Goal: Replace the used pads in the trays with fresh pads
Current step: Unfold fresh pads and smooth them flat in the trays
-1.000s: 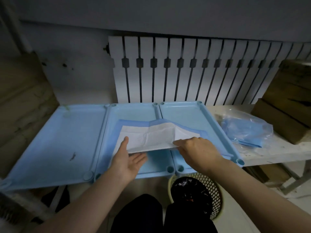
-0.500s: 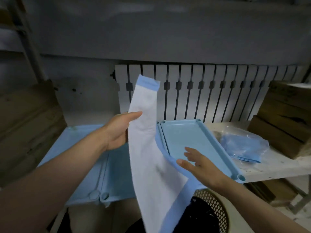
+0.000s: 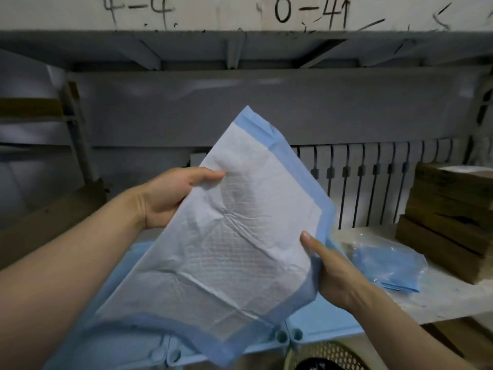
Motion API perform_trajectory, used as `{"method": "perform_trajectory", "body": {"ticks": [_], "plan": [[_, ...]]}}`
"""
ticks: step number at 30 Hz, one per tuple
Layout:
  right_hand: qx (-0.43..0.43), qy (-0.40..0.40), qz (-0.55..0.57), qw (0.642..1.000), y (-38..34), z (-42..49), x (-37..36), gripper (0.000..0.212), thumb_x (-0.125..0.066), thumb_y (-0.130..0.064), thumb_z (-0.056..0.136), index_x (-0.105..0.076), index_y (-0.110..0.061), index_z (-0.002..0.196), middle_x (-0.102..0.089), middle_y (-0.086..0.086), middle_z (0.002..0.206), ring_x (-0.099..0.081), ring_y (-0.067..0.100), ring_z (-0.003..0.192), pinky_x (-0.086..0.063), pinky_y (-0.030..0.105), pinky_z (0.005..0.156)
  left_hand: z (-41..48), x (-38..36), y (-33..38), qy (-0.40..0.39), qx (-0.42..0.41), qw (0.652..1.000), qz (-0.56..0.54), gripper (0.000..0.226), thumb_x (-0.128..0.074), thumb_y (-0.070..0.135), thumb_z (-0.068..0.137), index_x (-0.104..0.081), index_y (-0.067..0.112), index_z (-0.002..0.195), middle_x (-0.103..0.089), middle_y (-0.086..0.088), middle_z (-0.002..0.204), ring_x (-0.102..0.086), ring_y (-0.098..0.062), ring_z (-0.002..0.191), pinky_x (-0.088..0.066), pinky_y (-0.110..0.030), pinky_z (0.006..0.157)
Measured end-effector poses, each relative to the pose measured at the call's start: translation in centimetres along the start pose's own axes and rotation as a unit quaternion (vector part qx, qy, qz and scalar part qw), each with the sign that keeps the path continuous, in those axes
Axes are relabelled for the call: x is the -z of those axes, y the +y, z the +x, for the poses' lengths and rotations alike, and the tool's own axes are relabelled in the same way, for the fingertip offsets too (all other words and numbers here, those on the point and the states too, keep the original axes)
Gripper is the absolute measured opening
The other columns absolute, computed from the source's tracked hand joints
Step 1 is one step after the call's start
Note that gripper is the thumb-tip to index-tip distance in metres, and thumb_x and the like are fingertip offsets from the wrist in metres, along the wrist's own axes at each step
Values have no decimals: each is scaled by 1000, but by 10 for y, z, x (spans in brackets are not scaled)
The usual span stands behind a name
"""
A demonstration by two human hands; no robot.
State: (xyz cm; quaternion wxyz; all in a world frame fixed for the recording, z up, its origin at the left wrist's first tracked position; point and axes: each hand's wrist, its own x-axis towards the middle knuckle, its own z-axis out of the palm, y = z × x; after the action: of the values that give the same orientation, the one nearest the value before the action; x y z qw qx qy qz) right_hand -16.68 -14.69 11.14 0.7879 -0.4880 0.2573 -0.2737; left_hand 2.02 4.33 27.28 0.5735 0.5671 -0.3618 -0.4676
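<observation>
**A:** What is nearest to the camera?

**B:** At the bottom edge there is a mesh basket (image 3: pixel 328 353) with something black inside. Just behind it are the light blue trays (image 3: pixel 324 329), lying side by side. The pad hides most of them.

**A:** And the hands?

**B:** Both hold one pad (image 3: pixel 226 249), which is white in the middle with a blue border. It is lifted above the trays and tilted, with one corner pointing up. The left hand (image 3: pixel 170 198) grips the left edge, its fingers curled onto it. The right hand (image 3: pixel 336 273) pinches the right edge, with the thumb on the white face and the other fingers hidden behind.

**A:** What lies further away?

**B:** On the right, a clear plastic bag (image 3: pixel 389 265) with folded blue sheets inside lies on the white worktop (image 3: pixel 453 295). It is near the right hand but apart from it. Behind the bag stand stacked brown boxes (image 3: pixel 453 217). At the back is a white radiator (image 3: pixel 373 177), and high on the wall are dark handwritten marks (image 3: pixel 309 12).
</observation>
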Motion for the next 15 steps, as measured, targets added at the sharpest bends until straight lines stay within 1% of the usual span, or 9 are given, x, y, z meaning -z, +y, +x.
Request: {"method": "perform_trajectory", "body": {"ticks": [1, 3, 5, 6, 9, 10, 12, 13, 15], "plan": [[10, -1, 27, 1000, -3, -4, -2, 26, -75, -27, 72, -79, -12, 93, -73, 9, 107, -69, 28, 102, -50, 41, 89, -2, 0, 1, -1, 0, 1000, -3, 35, -54, 21, 83, -73, 2, 104, -69, -16, 114, -68, -28, 101, -55, -42, 89], [44, 21, 53, 997, -13, -9, -3, 33, -75, -15, 70, -74, -8, 102, -74, 11, 105, -70, 29, 97, -55, 41, 82, -6, 2, 2, 4, -3, 1000, -9, 34, -53, 21, 83, -74, 2, 102, -70, -16, 112, -69, -28, 98, -56, -42, 87], [89, 62, 42, 993, -27, -14, -6, 35, -76, -10, 66, -71, -7, 101, -75, 8, 98, -71, 27, 93, -59, 37, 75, -10, 1, 4, 29, -13, 999, -9, 33, -53, 20, 86, -73, 1, 103, -71, -16, 108, -71, -28, 93, -57, -42, 82], [108, 86, 22, 990, -35, -16, -7, 34, -78, -11, 66, -71, -6, 99, -76, 6, 95, -70, 27, 94, -59, 37, 76, -11, 1, 5, 56, -27, 998, -1, 31, -53, 19, 89, -72, 0, 104, -72, -15, 105, -71, -28, 90, -59, -41, 79], [161, 138, -57, 976, -62, -29, -12, 27, -82, -14, 72, -72, -5, 96, -76, 5, 88, -71, 30, 88, -57, 47, 84, -9, 0, 4, 156, -109, 980, 61, 22, -58, 21, 93, -70, 4, 101, -75, -12, 96, -73, -23, 82, -60, -34, 71], [178, 150, -78, 969, -70, -34, -14, 21, -81, -15, 75, -72, -7, 92, -76, 4, 85, -71, 30, 85, -57, 48, 83, -9, 0, 2, 183, -142, 970, 79, 19, -62, 21, 91, -71, 5, 97, -75, -9, 95, -73, -21, 80, -60, -31, 69], [215, 172, -128, 953, -84, -49, -21, 13, -79, -18, 78, -72, -10, 85, -76, 3, 80, -72, 27, 76, -59, 46, 77, -10, -1, -2, 232, -213, 944, 97, 10, -67, 18, 88, -72, 10, 90, -76, -4, 89, -73, -15, 75, -59, -26, 64], [234, 185, -149, 943, -90, -54, -23, 12, -79, -19, 78, -72, -11, 82, -75, 3, 78, -71, 24, 72, -60, 43, 73, -9, -1, -5, 249, -241, 932, 102, 6, -69, 15, 87, -73, 11, 89, -76, -1, 86, -72, -12, 72, -59, -23, 63], [281, 209, -185, 918, -104, -67, -27, 15, -80, -21, 77, -72, -8, 78, -74, 7, 78, -70, 23, 66, -58, 41, 67, -10, -4, -7, 257, -280, 919, 103, 4, -70, 11, 85, -73, 13, 88, -75, 3, 80, -71, -9, 69, -59, -23, 62]]}}
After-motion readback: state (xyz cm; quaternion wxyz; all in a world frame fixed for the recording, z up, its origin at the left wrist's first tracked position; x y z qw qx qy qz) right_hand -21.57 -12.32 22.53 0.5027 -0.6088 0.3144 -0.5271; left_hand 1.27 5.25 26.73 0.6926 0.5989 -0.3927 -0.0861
